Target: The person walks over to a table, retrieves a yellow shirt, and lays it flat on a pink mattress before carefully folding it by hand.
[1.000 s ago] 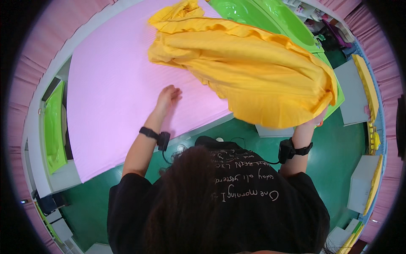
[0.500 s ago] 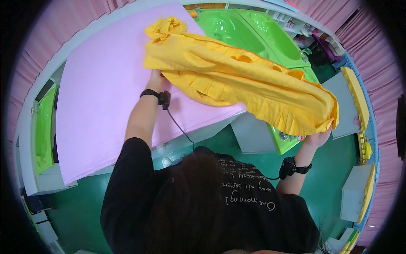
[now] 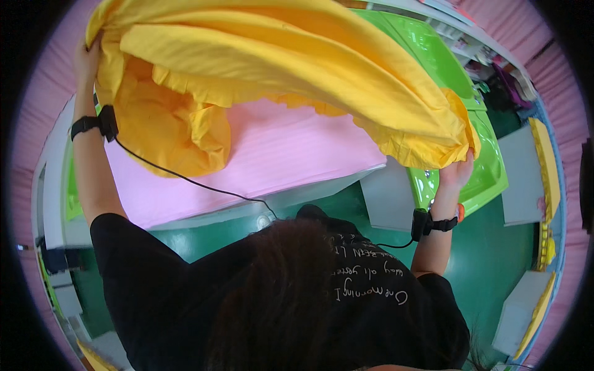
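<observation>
A large yellow cloth (image 3: 278,62) is held up and stretched across the upper part of the view, above the pink table top (image 3: 291,154). My left hand (image 3: 86,55) grips its left end, raised high at the upper left. At the right my right hand (image 3: 456,173) grips the cloth's other end, lower down near the green tub (image 3: 482,167). A loose fold of the cloth hangs down below my left hand and touches the pink surface. Both wrists wear black bands joined by a thin black cable.
A glossy green tub lies right of the pink table. Grey panels (image 3: 390,195) stand below it and at the right (image 3: 520,167). Green floor (image 3: 495,260) lies underneath. Pink curtains ring the room. Yellow items (image 3: 547,173) lie along the right edge.
My left hand has left the pink table and taken the cloth's left end, lifting it high. The cloth has risen off the table and spread out between both hands.
</observation>
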Available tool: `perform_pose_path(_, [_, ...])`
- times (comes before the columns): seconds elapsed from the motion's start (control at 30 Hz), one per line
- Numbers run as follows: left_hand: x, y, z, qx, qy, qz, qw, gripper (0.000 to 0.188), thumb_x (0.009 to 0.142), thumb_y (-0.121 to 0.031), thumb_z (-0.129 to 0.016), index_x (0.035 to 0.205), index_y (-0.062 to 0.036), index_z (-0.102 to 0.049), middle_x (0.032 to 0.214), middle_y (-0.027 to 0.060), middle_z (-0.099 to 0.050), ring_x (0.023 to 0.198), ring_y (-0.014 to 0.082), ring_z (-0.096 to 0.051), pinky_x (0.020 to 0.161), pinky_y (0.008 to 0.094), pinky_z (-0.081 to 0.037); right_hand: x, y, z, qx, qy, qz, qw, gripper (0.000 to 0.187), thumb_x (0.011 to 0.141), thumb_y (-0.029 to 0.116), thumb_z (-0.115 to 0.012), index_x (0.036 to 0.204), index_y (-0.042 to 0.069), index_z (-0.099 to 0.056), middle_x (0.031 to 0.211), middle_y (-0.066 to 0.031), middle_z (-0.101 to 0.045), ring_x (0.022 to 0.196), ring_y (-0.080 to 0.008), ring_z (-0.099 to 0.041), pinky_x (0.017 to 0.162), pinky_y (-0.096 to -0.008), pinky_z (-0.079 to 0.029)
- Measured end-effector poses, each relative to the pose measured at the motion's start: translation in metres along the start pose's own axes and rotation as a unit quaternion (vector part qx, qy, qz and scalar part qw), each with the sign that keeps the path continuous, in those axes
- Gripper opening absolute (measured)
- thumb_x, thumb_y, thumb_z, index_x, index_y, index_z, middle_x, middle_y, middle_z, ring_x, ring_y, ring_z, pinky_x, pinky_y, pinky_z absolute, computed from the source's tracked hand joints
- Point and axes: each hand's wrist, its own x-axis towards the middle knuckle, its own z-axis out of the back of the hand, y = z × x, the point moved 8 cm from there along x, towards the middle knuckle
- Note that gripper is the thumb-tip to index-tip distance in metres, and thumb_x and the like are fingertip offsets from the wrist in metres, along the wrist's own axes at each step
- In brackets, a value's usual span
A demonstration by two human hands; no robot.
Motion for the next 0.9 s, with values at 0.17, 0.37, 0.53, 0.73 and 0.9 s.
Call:
perform_pose_path(0.17, [-0.143, 0.034, -0.05, 0.165, 0.18, -0.134, 0.961, 0.057, 0.08, -0.02, -0.058, 0.129, -0.0066, -0.032, 0.131, 0.0163, -0.036, 0.122, 0.0287, -0.033, 0.101, 0.0361, -0.026, 0.037, -0.037, 0.038, -0.026, -0.022, -0.054, 0.998, 0.048, 0.091, 0.033, -0.022, 0.128, 0.004, -0.033, 0.133, -0.0136, -0.033, 0.123, -0.0315, -0.03, 0.103, -0.0463, -0.02])
perform_pose_path(0.37, [-0.379, 0.049, -0.113, 0.13, 0.313, -0.085, 0.937, 0.039, 0.073, -0.011, -0.063, 0.109, -0.0052, -0.049, 0.111, 0.012, -0.048, 0.107, 0.0276, -0.042, 0.091, 0.0374, -0.033, 0.055, -0.046, 0.046, -0.064, -0.047, -0.026, 0.997, 0.048, 0.087, 0.03, -0.026, 0.127, 0.004, -0.035, 0.133, -0.0144, -0.033, 0.124, -0.0318, -0.029, 0.102, -0.0499, -0.021])
perform_pose_path(0.53, [-0.456, 0.082, -0.107, 0.026, 0.223, 0.234, 0.946, 0.036, 0.075, -0.012, -0.063, 0.106, -0.0006, -0.049, 0.098, 0.0151, -0.05, 0.076, 0.0232, -0.055, 0.063, 0.0326, -0.045, 0.048, -0.053, 0.021, -0.119, -0.053, -0.015, 0.991, 0.051, 0.088, 0.035, -0.026, 0.128, 0.005, -0.034, 0.134, -0.0138, -0.031, 0.124, -0.0327, -0.028, 0.102, -0.0512, -0.02])
perform_pose_path(0.73, [-0.43, 0.112, -0.108, -0.239, -0.03, 0.479, 0.844, 0.047, 0.075, -0.012, -0.063, 0.109, 0.0055, -0.036, 0.097, 0.014, -0.051, 0.062, 0.0221, -0.06, 0.042, 0.0287, -0.049, 0.043, -0.075, 0.02, -0.193, 0.016, -0.093, 0.977, 0.045, 0.09, 0.027, -0.037, 0.13, 0.007, -0.03, 0.131, -0.0131, -0.035, 0.118, -0.0308, -0.037, 0.097, -0.0447, -0.033])
perform_pose_path(0.9, [-0.408, 0.174, -0.133, -0.189, 0.001, 0.516, 0.835, 0.047, 0.072, -0.012, -0.064, 0.109, 0.0043, -0.039, 0.095, 0.0126, -0.052, 0.067, 0.0225, -0.06, 0.045, 0.0302, -0.051, 0.009, -0.101, 0.021, -0.42, 0.064, -0.111, 0.898, 0.066, 0.08, -0.001, -0.053, 0.135, 0.009, -0.02, 0.128, -0.0122, -0.039, 0.115, -0.0249, -0.04, 0.094, -0.0365, -0.036])
